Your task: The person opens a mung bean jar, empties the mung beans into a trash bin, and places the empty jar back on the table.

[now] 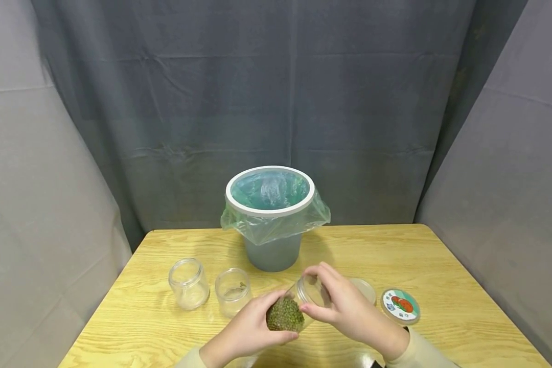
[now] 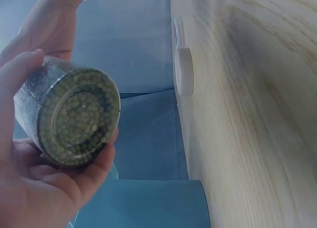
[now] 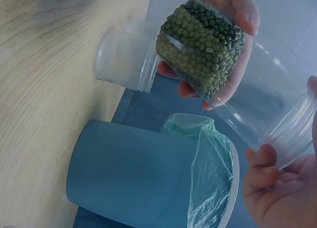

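Observation:
Both hands hold a clear jar of green beans (image 1: 285, 314) up off the table, tilted with its threaded mouth toward the right hand. The left hand (image 1: 257, 324) grips the lower part, its fingers and thumb round the beans' end. My right hand (image 1: 345, 306) holds the jar by its mouth, thumb and fingers on opposite sides of the rim. In the right wrist view the beans fill roughly the base half, and the clear wall (image 3: 257, 99) shows bare toward the mouth. The jar's round base (image 2: 79, 119) faces the left wrist camera.
Two clear jars, one at far left (image 1: 188, 289) and one nearer (image 1: 232, 296) with dark bits inside, stand left. Behind is a grey bin (image 1: 273, 253) with a green liner. A pale lid (image 1: 364, 290) and a lid with a tomato picture (image 1: 400, 305) lie right.

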Demonstrator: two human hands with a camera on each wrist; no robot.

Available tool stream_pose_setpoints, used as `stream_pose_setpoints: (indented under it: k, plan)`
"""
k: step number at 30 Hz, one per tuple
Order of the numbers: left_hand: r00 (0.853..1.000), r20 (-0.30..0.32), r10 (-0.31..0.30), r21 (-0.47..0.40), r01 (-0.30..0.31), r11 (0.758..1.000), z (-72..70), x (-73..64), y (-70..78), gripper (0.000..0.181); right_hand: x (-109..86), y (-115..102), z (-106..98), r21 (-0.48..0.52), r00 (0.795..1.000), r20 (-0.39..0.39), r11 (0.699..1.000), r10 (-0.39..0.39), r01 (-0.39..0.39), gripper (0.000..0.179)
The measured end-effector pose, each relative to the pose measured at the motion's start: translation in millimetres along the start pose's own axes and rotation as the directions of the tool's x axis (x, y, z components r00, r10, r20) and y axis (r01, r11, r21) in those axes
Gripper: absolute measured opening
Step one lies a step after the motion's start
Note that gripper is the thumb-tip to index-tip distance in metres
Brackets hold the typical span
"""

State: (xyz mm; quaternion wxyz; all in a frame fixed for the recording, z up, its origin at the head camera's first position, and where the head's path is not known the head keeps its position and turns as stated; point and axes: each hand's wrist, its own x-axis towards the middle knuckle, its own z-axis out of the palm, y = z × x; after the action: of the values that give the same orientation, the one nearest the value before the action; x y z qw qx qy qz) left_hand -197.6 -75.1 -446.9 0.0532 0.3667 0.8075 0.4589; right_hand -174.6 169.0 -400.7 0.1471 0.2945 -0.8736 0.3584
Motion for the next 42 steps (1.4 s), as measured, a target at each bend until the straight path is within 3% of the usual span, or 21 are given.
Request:
stream_pose_setpoints:
  k: [11, 20, 24, 29, 38, 42]
  plan:
    - [0.997, 0.039, 0.061, -0.031, -0.060, 0.998, 1.4, 0.0, -5.2, 0.058, -1.7, 2, 1, 0.006, 1.000, -0.001, 1.000, -0.024, 0.024, 0.047]
    - [0.995, 0.087, 0.058, -0.036, -0.055, 0.998, -0.6, -0.8, -6.8, 0.059, -2.8, 5, 3, 0.018, 0.999, 0.008, 0.999, -0.047, 0.047, 0.045]
    - [0.992, 0.107, 0.068, 0.006, -0.069, 0.998, -0.2, -3.4, -6.5, 0.057, -4.0, 4, 4, 0.017, 0.999, 0.022, 0.999, -0.038, 0.037, 0.039]
    - [0.988, 0.151, 0.042, -0.013, -0.041, 0.999, 2.6, -8.7, -4.6, 0.052, -6.0, -1, 4, -0.008, 0.998, 0.066, 1.000, -0.012, 0.012, 0.032]
    - [0.995, 0.102, 0.011, 0.050, -0.017, 0.999, 8.2, -9.4, -3.1, 0.056, -5.7, -9, 8, -0.120, 0.998, 0.055, 0.992, 0.038, -0.031, 0.029]
    - [0.995, 0.098, -0.012, 0.009, 0.012, 1.000, 9.8, -8.6, -2.7, 0.060, -4.2, -12, 9, -0.137, 0.997, 0.043, 0.989, 0.059, -0.053, 0.019]
